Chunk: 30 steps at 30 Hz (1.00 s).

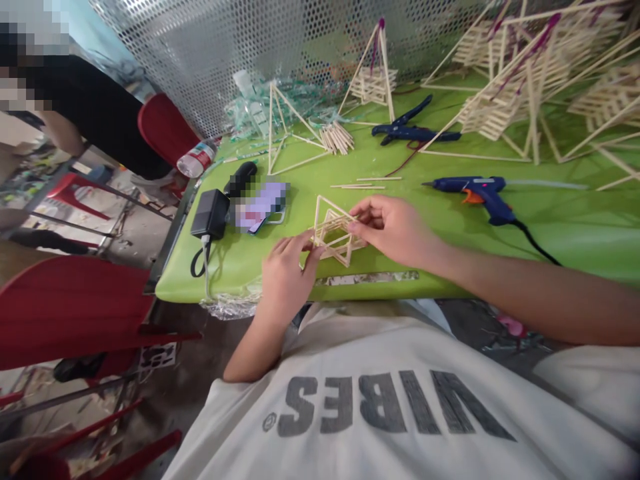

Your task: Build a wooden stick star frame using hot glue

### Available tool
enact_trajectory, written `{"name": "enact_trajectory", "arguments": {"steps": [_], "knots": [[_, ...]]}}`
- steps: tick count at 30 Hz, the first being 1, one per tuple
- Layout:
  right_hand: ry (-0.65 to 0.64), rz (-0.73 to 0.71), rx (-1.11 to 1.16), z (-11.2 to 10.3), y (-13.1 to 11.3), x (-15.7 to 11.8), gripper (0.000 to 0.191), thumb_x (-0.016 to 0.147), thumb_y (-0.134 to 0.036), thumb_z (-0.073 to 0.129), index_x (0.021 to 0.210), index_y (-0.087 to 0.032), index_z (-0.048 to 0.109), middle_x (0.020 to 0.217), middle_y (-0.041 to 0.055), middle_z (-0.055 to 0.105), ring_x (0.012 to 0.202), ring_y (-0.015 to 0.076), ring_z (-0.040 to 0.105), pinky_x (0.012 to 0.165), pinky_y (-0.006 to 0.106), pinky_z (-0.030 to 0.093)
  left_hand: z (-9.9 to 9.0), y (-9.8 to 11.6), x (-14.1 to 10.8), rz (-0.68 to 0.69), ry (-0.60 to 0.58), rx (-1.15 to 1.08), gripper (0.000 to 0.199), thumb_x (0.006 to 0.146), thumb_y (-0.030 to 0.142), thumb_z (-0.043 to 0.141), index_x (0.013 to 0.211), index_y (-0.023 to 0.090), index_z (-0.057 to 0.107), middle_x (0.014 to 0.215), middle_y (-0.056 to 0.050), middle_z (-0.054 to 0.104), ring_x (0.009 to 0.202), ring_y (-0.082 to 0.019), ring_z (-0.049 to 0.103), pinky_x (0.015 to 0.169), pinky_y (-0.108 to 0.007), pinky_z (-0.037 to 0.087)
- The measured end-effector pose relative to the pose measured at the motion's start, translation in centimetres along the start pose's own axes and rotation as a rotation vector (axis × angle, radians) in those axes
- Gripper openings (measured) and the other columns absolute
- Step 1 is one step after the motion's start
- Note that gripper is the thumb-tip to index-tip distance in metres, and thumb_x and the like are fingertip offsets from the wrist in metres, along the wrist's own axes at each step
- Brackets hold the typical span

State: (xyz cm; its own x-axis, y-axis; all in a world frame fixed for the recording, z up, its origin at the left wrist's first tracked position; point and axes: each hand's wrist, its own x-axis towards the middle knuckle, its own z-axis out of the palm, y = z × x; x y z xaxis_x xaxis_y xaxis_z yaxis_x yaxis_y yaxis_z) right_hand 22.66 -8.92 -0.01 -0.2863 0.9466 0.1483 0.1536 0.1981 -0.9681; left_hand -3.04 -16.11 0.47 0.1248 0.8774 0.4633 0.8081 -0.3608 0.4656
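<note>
A small lattice of stacked wooden sticks (345, 248) sits low over the green table, with a stick triangle standing up from it. On its left side my left hand (290, 267) pinches the frame between thumb and fingers. My right hand (387, 223) grips the upper right corner, fingers curled and thumb pressed to the sticks. Just beyond lie a few loose sticks (370, 184). A blue glue gun (477, 190) with an orange trigger rests to the right of my hands, a clear glue stick in its back.
Finished-looking stick frames (530, 87) crowd the back right. A blue cutter (410, 127), a stick bundle (337, 138) and a stick pyramid (285, 137) lie farther back. A phone (265, 203) and black adapter (210, 213) are at left. A person in black (95, 107) is beyond red chairs (70, 310).
</note>
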Motion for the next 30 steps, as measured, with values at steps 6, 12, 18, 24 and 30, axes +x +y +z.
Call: {"name": "enact_trajectory", "arguments": {"steps": [6,12,18,24,30], "knots": [[0.029,-0.091,-0.266,-0.6,-1.5,-0.6,0.016,0.099,-0.034,0.090,0.092,-0.024,0.079,0.079,0.0010,0.078,0.065,0.0166,0.064,0.058,0.034,0.046,-0.6,0.4,0.1,0.020,-0.141,0.031,0.030,0.113,0.028,0.073,0.142,0.024,0.080,0.112,-0.009,0.089,0.107,-0.030,0.082,0.097,-0.046,0.066],[-0.027,-0.113,-0.386,-0.6,-1.7,-0.5,0.013,0.103,-0.035,0.082,0.095,-0.025,0.080,0.084,0.0020,0.079,0.066,0.0172,0.062,0.062,0.036,0.044,0.0,0.3,-0.3,0.041,-0.119,0.040,0.032,0.112,0.036,0.078,0.141,0.023,0.077,0.109,-0.009,0.086,0.102,-0.030,0.080,0.091,-0.045,0.063],[-0.074,-0.198,-0.553,-1.9,-3.0,-0.7,0.017,0.097,-0.035,0.080,0.110,-0.024,0.082,0.112,0.0079,0.082,0.072,0.0192,0.064,0.072,0.040,0.050,0.3,0.2,-0.4,0.105,-0.038,0.000,0.026,0.113,0.033,0.076,0.136,0.021,0.078,0.111,-0.009,0.085,0.103,-0.029,0.080,0.095,-0.047,0.062],[-0.165,-0.257,-0.619,-3.2,-3.4,-0.5,0.030,0.084,-0.026,0.078,0.113,-0.025,0.084,0.106,0.0059,0.081,0.077,0.0225,0.065,0.076,0.040,0.049,0.9,0.0,-0.5,0.126,0.001,-0.081,0.020,0.115,0.028,0.072,0.132,0.021,0.081,0.116,-0.009,0.085,0.103,-0.025,0.081,0.094,-0.043,0.064],[-0.213,-0.290,-0.631,-3.3,-3.1,-0.2,0.026,0.087,-0.027,0.079,0.112,-0.025,0.085,0.106,0.0063,0.084,0.082,0.0251,0.070,0.079,0.041,0.049,1.4,-0.1,-0.5,0.127,0.014,-0.093,0.020,0.115,0.030,0.073,0.129,0.020,0.082,0.116,-0.010,0.085,0.107,-0.026,0.082,0.096,-0.044,0.065]]}}
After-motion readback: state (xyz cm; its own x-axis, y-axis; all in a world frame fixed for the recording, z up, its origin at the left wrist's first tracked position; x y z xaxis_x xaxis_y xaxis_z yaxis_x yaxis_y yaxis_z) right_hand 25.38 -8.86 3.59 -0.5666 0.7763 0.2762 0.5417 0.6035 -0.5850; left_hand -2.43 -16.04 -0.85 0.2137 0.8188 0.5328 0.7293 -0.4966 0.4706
